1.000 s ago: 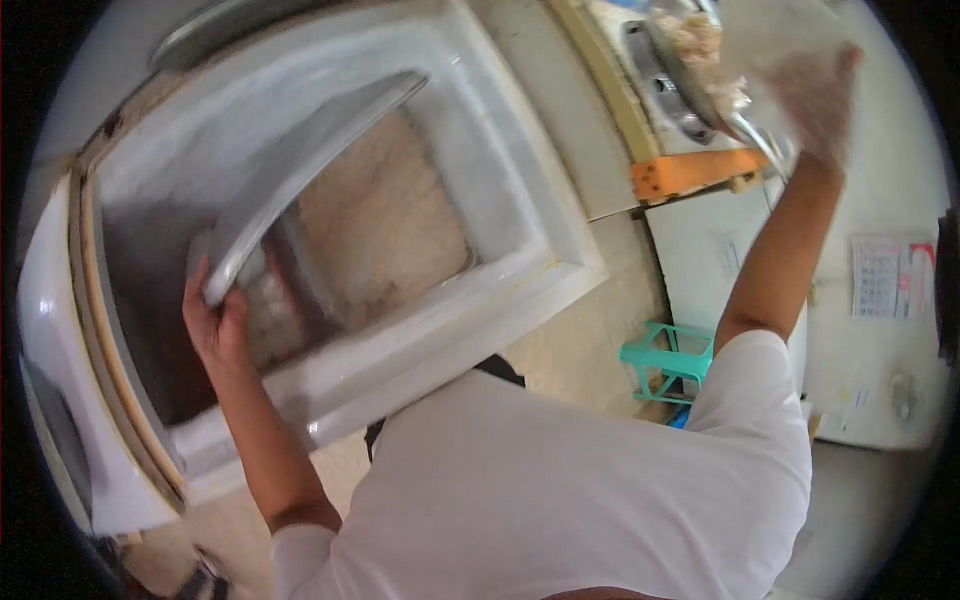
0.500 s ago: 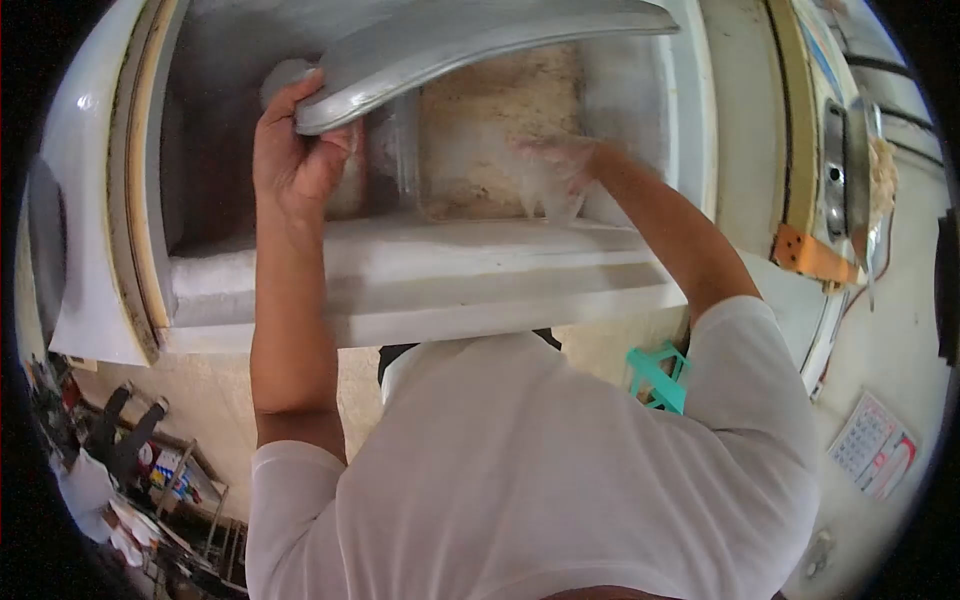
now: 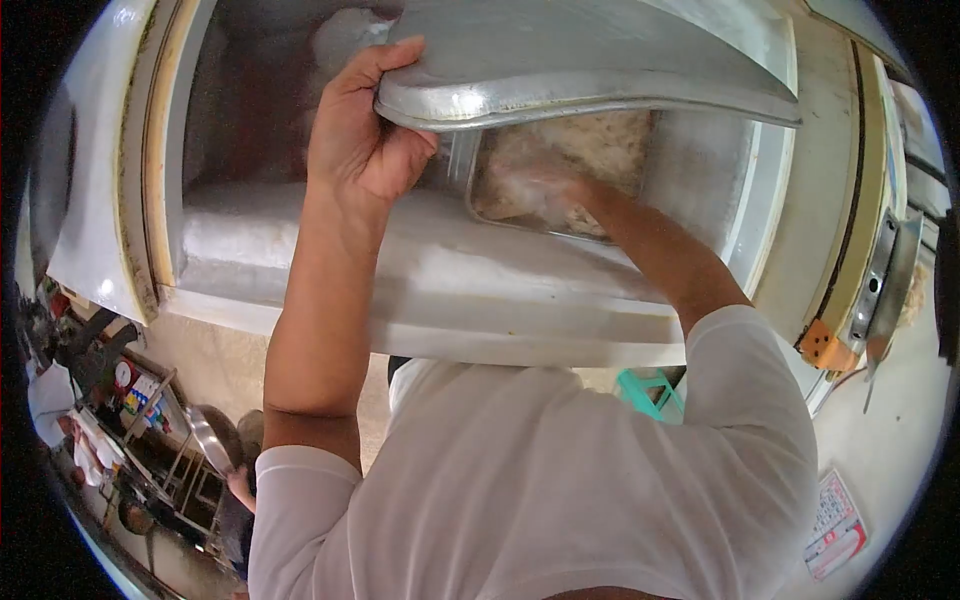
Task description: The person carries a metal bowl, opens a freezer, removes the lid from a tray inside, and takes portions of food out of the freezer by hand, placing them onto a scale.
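Note:
My left hand (image 3: 375,125) grips the near left corner of a large grey metal lid (image 3: 580,70), held tilted over an open white chest freezer (image 3: 520,315). Below the lid, inside the freezer, sits a rectangular container (image 3: 610,150) of pale, crumbly-looking food. Reaching into it, my right hand (image 3: 540,190) is blurred and looks wrapped in a thin clear covering; its fingers are smeared, and whether they hold anything is unclear. Frost lines the freezer walls, and a whitish bundle (image 3: 345,38) lies beyond my left hand.
A green stool (image 3: 650,392) stands below the freezer's front edge. At the right are an orange bracket (image 3: 825,345), a metal pan (image 3: 893,290) and a wall calendar (image 3: 835,525). Another person's hand (image 3: 240,487) holds a round pan (image 3: 213,438) at lower left, near a rack.
My right hand has swung from the pan at the right down into the freezer container. The view has turned, and another person's hand with a pan has appeared at lower left.

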